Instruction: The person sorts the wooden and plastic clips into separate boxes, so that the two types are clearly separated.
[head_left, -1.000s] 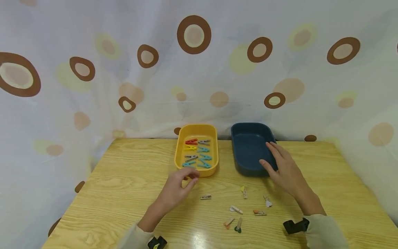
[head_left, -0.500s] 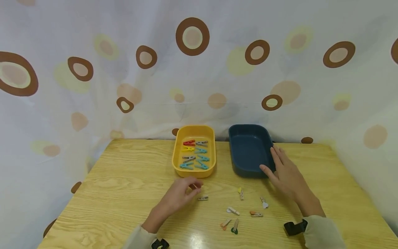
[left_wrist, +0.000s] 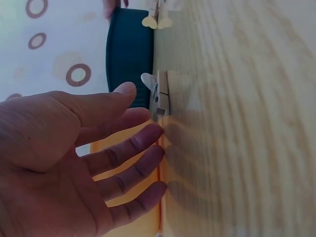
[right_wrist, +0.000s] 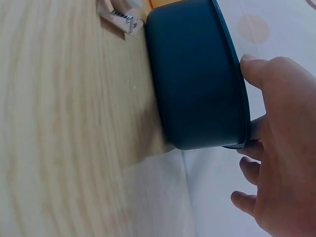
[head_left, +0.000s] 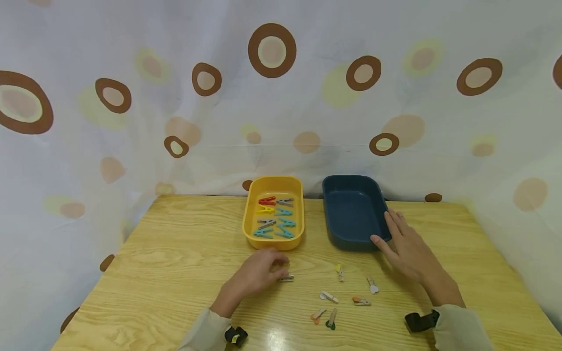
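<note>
I read no writing anywhere. My left hand (head_left: 259, 276) hovers, fingers loosely spread and holding nothing, over a small wooden clip (head_left: 287, 278) lying on the table (head_left: 175, 263) below the yellow tray (head_left: 251, 229). My right hand (head_left: 406, 246) rests flat-fingered against the blue tray (head_left: 351, 239), whose far rim hides some fingertips.

Left hand (head_left: 259, 274) low, palm down, fingers loosely extended and spread, fingertips (left_wrist: 150, 133) forward. Right hand (head_left: 406, 242) flat, fingers straight, thumb (head_left: 381, 242) splayed toward left. Both forearms in pale sleeves.
</note>
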Tool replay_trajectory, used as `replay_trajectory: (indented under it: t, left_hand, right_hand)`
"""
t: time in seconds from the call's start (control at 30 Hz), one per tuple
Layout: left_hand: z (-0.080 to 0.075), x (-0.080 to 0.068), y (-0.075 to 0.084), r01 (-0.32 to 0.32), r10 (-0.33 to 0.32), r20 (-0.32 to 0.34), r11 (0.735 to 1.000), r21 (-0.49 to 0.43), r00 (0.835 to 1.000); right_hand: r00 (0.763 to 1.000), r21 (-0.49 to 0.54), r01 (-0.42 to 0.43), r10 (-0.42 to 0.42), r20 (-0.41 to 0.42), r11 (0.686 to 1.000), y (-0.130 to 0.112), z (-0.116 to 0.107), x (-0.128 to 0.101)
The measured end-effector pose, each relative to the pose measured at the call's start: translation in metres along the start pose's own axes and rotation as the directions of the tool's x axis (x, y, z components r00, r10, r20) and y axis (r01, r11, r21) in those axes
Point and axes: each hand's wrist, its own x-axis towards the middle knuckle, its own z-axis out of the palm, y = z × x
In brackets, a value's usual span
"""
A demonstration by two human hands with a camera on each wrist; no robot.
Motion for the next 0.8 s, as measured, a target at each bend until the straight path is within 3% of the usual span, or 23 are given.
replay_trajectory:
  t: [0.43, 0.6, 0.8]
  left_hand:
    - [0.002, 0.0009, 0.0022, 0.024, -0.021, 0.042, 0.997, -0.068, 0.999]
    - [0.0048, 0.0002, 0.0065, 0.03, -0.027, 0.061, 0.998, -0.053, 0.998]
    - [0.0066, -0.001, 0.0008, 0.046, -0.04, 0.064, 0.994, -0.101, 0.997]
  right_hand:
    - [1.0, -0.041, -0.014, 0.015, 0.026, 0.999, 0.0046, -0.0011, -0.0023]
    - [1.0, -0.041, -0.015, 0.016, 0.022, 0.999, 0.0058, -0.001, -0.0038]
    - [1.0, -0.029, -0.007, 0.007, 0.015, 1.0, 0.006, 0.0005, -0.0028]
